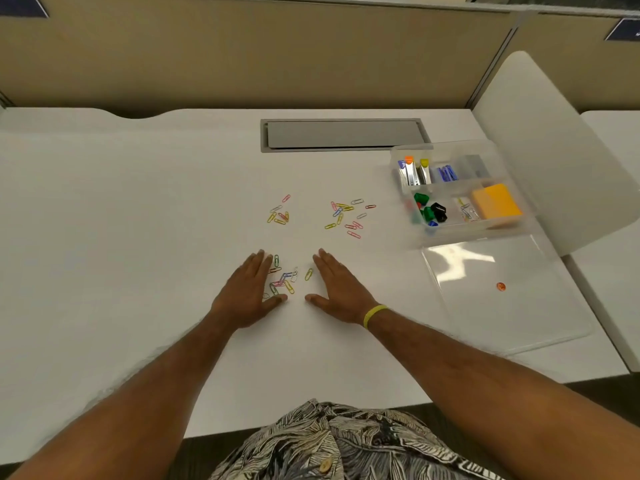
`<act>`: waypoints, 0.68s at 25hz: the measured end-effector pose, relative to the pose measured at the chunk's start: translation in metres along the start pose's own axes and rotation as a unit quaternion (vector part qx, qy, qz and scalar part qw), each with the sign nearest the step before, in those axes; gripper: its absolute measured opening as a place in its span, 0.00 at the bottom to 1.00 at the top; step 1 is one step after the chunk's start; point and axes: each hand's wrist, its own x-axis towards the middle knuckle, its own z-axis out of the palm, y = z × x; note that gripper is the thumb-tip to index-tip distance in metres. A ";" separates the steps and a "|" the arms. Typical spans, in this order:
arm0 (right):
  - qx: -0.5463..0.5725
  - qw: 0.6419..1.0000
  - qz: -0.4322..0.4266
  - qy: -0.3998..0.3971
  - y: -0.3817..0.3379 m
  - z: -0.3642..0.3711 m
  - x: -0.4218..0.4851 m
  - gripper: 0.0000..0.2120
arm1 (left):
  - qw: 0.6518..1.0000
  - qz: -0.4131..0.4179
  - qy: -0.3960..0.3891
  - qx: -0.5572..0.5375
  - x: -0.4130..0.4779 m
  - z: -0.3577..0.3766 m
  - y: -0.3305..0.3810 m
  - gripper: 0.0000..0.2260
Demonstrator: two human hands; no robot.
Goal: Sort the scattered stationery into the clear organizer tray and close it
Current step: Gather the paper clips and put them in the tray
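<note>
On the desk (104,202): upper-left cluster (278,214) and upper-right cluster (348,218) of paper clips at frame centre; lower cluster (285,277) between left hand (247,292) and right hand (341,289). Organizer tray (450,233) at frame right, lid (502,306) directly below it.

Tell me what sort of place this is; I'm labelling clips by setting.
Probably an office cubicle: a white desk with a built-in cable flap, tan partition panels behind it, and paper clips beside a clear organizer tray.

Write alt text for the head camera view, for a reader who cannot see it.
The left hand and the right hand lie flat on a white table, one on each side of a small pile of coloured paper clips. Two more groups of clips lie farther away; an open clear tray sits at the right.
</note>
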 end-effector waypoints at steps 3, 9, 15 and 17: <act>-0.022 0.999 -0.015 -0.022 -0.021 0.013 0.002 0.38 | 1.000 0.024 -0.010 0.008 -0.009 0.008 0.002 0.38; 0.131 0.990 -0.047 0.005 -0.045 0.014 0.007 0.29 | 0.996 0.067 0.006 -0.057 -0.018 0.006 0.006 0.31; 0.183 0.978 0.094 0.035 -0.035 0.001 0.018 0.26 | 0.992 0.014 0.067 -0.102 -0.027 -0.015 -0.034 0.20; 0.199 0.973 0.118 0.022 -0.045 0.005 0.025 0.27 | 0.991 -0.016 0.057 -0.120 -0.025 -0.016 -0.037 0.13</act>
